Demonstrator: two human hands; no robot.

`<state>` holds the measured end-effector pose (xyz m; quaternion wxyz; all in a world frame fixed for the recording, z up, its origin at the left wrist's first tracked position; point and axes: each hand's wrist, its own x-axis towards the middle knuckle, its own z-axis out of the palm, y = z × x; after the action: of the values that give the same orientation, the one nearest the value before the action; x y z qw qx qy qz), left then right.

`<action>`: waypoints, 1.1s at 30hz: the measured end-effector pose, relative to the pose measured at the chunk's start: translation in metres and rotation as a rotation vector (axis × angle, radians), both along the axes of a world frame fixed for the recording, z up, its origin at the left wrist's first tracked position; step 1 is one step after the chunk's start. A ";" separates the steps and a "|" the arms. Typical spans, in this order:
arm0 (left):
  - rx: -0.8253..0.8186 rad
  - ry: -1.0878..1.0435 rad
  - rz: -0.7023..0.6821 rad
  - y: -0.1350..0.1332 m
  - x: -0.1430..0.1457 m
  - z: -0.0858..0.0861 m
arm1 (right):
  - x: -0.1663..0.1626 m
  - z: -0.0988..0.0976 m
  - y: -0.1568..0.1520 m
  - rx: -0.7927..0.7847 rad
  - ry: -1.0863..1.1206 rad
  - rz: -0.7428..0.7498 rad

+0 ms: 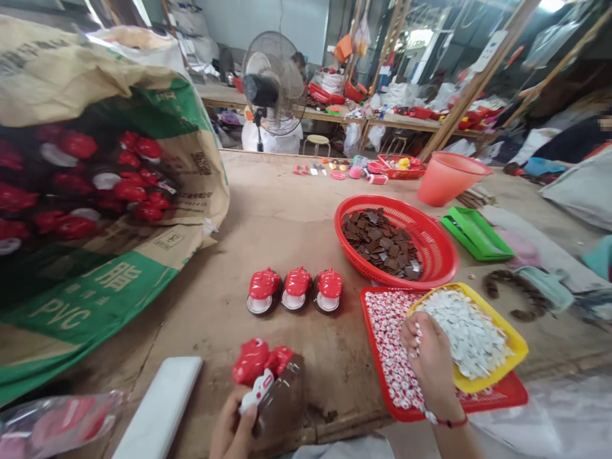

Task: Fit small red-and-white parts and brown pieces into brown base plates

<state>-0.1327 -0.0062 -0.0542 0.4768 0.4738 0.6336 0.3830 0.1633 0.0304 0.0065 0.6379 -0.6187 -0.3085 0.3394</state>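
Observation:
At the front edge of the table, my left hand [235,426] grips a toy part with a glossy red top, a brown body and a white piece [258,390] under my thumb. My right hand [429,357] is closed over small white-and-red pieces, some showing between the fingers. It hovers above a red tray [375,357] full of such pieces, beside a yellow tray [519,347] heaped with small white pieces. Three red toy parts [297,288] with white discs stand in a row ahead of my left hand.
A red basket [442,245] holds brown flat chips. To the left, a large sack [201,191] is filled with red toy parts. A white bar [160,408], a green tray [473,236], a red bucket [449,178] and a fan [261,89] also stand around.

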 end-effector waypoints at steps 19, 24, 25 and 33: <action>-0.576 -1.113 0.154 -0.010 0.059 0.027 | -0.115 -0.011 0.001 0.243 0.362 0.351; -0.617 -1.099 0.222 -0.008 0.062 0.023 | -0.114 -0.019 0.004 0.171 0.485 0.348; -0.617 -1.101 0.232 -0.008 0.062 0.024 | -0.114 -0.019 0.005 0.152 0.495 0.322; -0.620 -1.125 0.266 -0.009 0.063 0.024 | -0.111 -0.006 0.007 0.082 0.639 0.228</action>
<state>-0.0696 -0.0152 -0.0299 0.7985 -0.0405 0.4216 0.4277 0.0519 0.0378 0.0010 0.6846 -0.4163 -0.1739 0.5725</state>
